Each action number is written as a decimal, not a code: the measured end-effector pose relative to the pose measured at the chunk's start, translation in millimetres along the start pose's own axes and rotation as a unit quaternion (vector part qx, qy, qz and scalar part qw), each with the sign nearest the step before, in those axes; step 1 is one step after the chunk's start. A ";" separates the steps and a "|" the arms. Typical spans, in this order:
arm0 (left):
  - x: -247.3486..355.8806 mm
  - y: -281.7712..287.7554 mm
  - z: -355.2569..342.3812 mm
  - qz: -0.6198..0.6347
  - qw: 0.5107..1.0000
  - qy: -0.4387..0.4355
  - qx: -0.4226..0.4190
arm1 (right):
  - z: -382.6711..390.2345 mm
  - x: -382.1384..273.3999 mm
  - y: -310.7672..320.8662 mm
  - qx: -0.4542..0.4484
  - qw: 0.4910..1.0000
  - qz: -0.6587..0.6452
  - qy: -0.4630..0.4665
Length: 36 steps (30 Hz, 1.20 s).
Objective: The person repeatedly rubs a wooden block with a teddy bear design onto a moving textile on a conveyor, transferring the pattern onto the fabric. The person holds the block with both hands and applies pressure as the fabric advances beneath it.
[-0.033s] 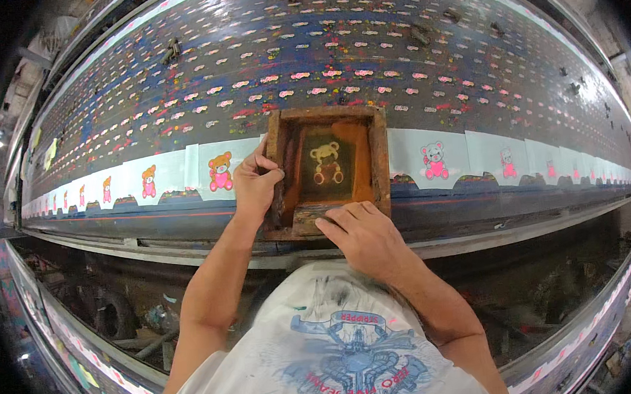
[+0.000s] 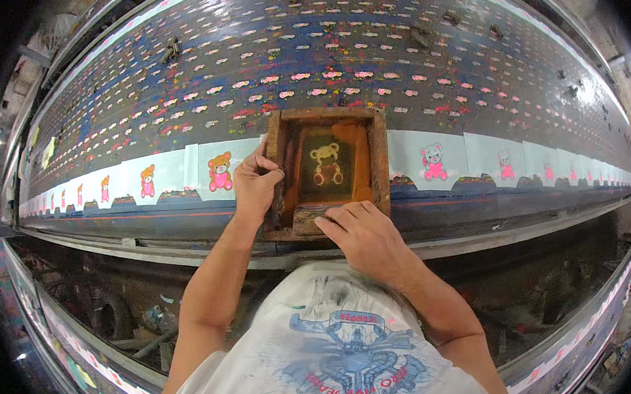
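Observation:
A wooden screen-printing frame (image 2: 379, 148) lies on the long table over a row of pale fabric pieces. Its mesh (image 2: 337, 188) carries a light teddy bear stencil, and orange-brown ink coats the inside around it. My left hand (image 2: 257, 183) is closed on the frame's left side, thumb and forefinger pinched near the rim. At the near side, my right hand (image 2: 368, 239) curls its fingers over the frame's edge, beside a worn wooden strip (image 2: 308, 218). Whether that strip is loose cannot be made out. To the left, a printed bear (image 2: 220, 172) is brown and pink; the right-hand bear (image 2: 434, 161) lacks brown.
The dark tabletop (image 2: 305, 55) bears many small pink and white marks and ink stains. Small dark lumps (image 2: 172, 49) lie on its far part. A rail (image 2: 144, 253) runs along the near edge. Another table (image 2: 85, 352) with printed strips stands behind me.

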<state>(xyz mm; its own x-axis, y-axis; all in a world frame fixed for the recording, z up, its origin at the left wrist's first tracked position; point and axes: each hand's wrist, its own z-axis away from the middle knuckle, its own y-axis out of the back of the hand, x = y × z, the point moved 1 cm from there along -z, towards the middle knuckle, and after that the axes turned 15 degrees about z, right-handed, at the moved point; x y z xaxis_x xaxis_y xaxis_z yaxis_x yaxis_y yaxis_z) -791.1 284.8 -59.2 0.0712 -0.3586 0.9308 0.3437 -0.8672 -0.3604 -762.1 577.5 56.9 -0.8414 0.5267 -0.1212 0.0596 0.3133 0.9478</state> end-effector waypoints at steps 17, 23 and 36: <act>-16.9 1.9 -11.9 -0.093 0.992 -0.078 -0.021 | -89.5 88.8 -3.3 -0.134 0.986 -0.047 -0.083; -15.8 -4.1 -9.6 -0.109 0.988 -0.110 -0.011 | -112.4 114.7 -24.2 -0.035 0.990 -0.019 -0.136; -2.0 -13.2 -2.2 -0.147 0.976 -0.160 -0.002 | -34.0 6.2 -13.4 -0.077 0.993 0.038 -0.085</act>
<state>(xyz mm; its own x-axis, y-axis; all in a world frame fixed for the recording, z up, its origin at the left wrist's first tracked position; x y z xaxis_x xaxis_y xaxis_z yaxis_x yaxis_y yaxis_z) -797.8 296.1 -56.5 0.2581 0.0319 0.9656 0.3892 -0.9182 -0.0738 -786.4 549.7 53.4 -0.7334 0.6745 -0.0842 0.0250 0.1506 0.9883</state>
